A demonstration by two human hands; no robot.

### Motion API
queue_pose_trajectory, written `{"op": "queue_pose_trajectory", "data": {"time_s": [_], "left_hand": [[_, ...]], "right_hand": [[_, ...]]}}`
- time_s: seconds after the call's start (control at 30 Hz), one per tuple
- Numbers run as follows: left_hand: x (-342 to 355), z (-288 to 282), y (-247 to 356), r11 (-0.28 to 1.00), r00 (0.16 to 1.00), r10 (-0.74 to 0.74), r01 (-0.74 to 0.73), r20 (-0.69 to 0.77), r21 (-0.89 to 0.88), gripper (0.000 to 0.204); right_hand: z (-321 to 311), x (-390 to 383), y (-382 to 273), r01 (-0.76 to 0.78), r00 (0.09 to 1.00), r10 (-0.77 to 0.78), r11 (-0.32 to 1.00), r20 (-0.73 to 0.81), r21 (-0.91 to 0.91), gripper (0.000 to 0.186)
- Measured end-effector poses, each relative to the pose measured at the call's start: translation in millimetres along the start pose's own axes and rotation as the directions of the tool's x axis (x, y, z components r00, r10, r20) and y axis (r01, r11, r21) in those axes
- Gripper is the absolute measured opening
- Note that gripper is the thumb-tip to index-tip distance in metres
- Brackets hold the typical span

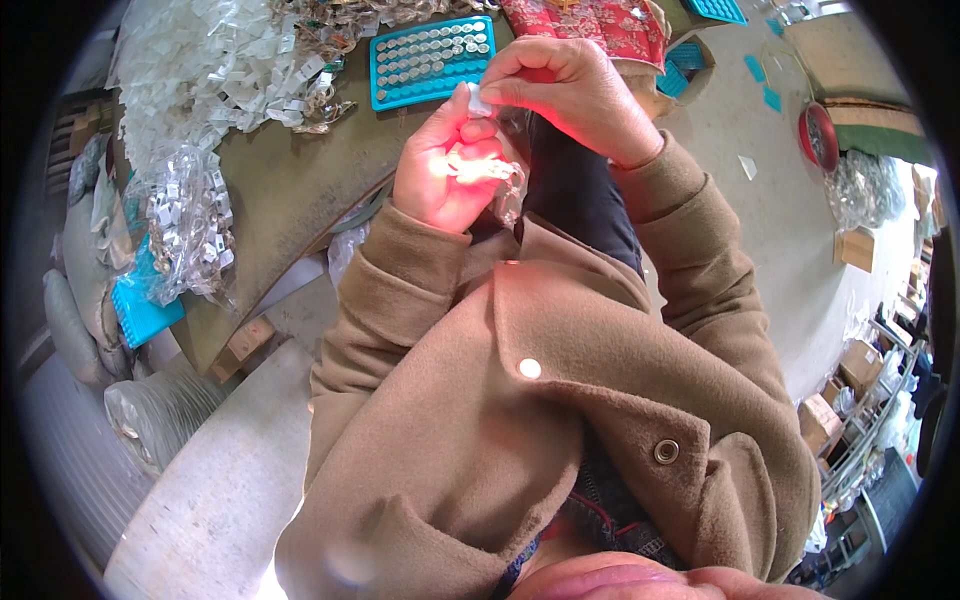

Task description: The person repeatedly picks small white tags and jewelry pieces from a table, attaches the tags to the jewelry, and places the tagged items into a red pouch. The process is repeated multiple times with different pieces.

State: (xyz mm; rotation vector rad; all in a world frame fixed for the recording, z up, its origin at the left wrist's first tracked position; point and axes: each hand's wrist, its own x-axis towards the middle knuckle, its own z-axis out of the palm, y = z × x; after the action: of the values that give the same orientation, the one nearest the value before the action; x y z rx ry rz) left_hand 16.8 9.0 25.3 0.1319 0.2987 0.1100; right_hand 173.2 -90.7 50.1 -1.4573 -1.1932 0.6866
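My left hand is closed, thumb and fingers pinching a small white tag from one side. My right hand grips the same tag between thumb and forefinger from the other side. Below the tag, a crinkled piece of clear plastic hangs by my left palm. Red glare covers the left palm and hides what else lies in it. Just beyond my hands, a blue tray holds rows of small round silvery pieces.
A large heap of white tags and clear plastic covers the far left of the brown table. A bundle of tagged bags hangs at its left edge above a blue tray. Red patterned cloth lies far right.
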Motion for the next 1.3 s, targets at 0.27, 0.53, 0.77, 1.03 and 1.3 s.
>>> {"op": "queue_pose_trajectory", "data": {"time_s": [0.27, 0.53, 0.77, 1.03, 1.3], "left_hand": [[-1, -1, 7, 0.995, 1.0, -0.007, 0.006, -0.001, -0.104, 0.026], [0, -6, 5, 0.994, 0.999, -0.041, 0.039, -0.024, -0.101, 0.024], [4, 1, 6, 0.998, 0.991, -0.057, 0.052, -0.122, -0.044, 0.023], [8, 13, -6, 0.742, 0.876, 0.438, -0.226, -0.201, 0.631, 0.013], [-11, 21, 31, 0.805, 0.928, 0.359, -0.254, -0.099, 0.537, 0.035]], "right_hand": [[24, -4, 9, 0.063, 0.984, -0.007, 0.948, -0.178, 0.311, 0.014], [19, -2, 7, 0.23, 0.954, -0.266, 0.945, -0.139, -0.232, 0.006], [16, 2, 14, 0.339, 0.919, -0.391, 0.854, -0.055, -0.395, 0.017], [15, 2, 15, 0.415, 0.868, -0.489, 0.805, -0.079, -0.424, 0.017], [-28, 10, 35, 0.035, 0.887, -0.234, 0.894, -0.399, -0.446, 0.015]]}}
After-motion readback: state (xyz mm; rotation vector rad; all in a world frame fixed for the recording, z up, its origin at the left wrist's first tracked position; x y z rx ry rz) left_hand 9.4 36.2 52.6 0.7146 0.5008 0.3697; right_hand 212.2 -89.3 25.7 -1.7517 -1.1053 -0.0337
